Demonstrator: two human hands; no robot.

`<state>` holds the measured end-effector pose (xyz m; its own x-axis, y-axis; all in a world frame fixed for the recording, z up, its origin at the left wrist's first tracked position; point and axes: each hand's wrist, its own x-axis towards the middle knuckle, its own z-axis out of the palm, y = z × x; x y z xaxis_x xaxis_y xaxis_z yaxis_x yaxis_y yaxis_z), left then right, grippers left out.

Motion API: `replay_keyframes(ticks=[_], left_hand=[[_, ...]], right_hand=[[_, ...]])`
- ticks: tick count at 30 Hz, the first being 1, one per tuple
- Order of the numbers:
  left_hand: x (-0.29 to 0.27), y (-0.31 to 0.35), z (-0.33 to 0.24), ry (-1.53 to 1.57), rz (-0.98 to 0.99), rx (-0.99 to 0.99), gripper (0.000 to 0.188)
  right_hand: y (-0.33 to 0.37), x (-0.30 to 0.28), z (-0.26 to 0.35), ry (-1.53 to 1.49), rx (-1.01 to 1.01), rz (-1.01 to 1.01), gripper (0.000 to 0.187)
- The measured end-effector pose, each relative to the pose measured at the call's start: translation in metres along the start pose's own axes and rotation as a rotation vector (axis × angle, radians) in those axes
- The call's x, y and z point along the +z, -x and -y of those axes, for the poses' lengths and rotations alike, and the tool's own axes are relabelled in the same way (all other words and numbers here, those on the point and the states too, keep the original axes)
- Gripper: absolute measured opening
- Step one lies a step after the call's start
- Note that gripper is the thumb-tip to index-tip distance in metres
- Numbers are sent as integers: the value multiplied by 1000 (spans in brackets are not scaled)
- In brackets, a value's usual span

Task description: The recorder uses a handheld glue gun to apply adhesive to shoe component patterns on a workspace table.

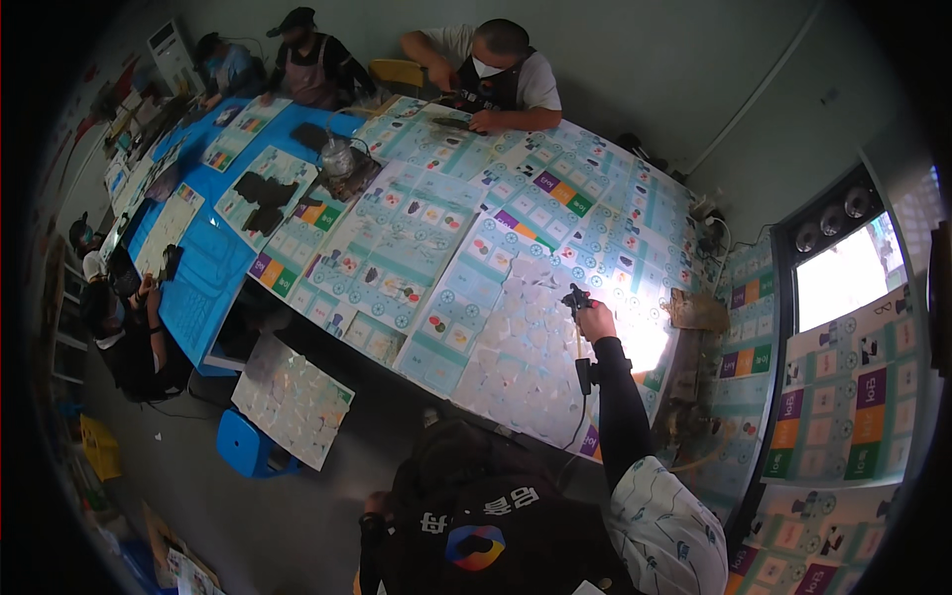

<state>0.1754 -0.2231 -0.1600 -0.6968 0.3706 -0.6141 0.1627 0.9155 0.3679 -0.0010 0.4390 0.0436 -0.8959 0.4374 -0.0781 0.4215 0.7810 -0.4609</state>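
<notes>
My right hand is wrapped round a small black spray gun above the right part of the table. A thin hose hangs from the gun toward the table's front edge. Below and left of it lies a sheet covered in small pale flat pieces, set close together in rows; what they are is too small to tell. My left hand is low beside my dark apron, away from the table, dim and partly hidden, so its fingers do not show clearly.
Printed sheets cover the table. A blue stool and a board of similar pieces stand left of me. Across the table a person works with a dark object; others sit farther left. A bright window is at right.
</notes>
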Motion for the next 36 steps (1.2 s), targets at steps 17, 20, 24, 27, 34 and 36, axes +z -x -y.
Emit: replay_keyframes(ticks=[17, 20, 24, 27, 34, 36], left_hand=[[-3, 13, -17, 55, -8, -29, 24], [-14, 14, -29, 2, 3, -5, 23], [-6, 18, -24, 71, -17, -63, 24], [3, 20, -20, 118, -12, -95, 25], [0, 24, -28, 110, 64, -184, 28], [2, 24, -27, 176, 53, -227, 28]], right_hand=[[-1, -18, 41, -464, 280, 138, 17], [-7, -13, 40, -270, 136, 133, 20], [-10, -8, 47, -323, 308, 221, 20], [-13, -5, 42, -289, 224, 199, 20], [-17, 1, 34, -204, 173, 193, 21], [-16, 3, 39, -258, 230, 175, 22]])
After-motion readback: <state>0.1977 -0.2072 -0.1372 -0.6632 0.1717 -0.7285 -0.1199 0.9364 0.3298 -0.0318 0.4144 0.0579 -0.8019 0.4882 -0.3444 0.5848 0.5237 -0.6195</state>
